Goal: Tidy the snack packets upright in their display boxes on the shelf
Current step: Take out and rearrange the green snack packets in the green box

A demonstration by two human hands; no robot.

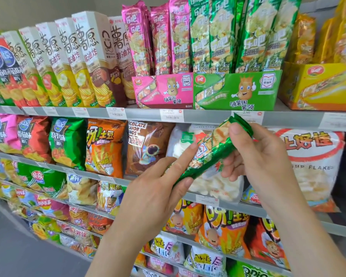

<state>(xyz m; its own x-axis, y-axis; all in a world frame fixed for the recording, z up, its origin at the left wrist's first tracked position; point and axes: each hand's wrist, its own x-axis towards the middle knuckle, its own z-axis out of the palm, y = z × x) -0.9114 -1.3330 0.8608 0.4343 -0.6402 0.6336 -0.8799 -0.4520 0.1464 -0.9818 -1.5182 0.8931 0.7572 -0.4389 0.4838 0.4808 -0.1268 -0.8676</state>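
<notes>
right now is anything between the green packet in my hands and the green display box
The left hand and right hand hold the green packet out in front of the shelves, below the green display box. Nothing visible lies between them; upright packets crowd the box, though.

Three display boxes stand on the top shelf (144,113): one pink box (164,90), one green box (236,90), one yellow box (318,84). Three pink packets (160,39) show in the pink box and four green packets (220,33) in the green box. Two hands, the left hand (154,192) and the right hand (256,154), hold one loose green packet (208,152).
</notes>
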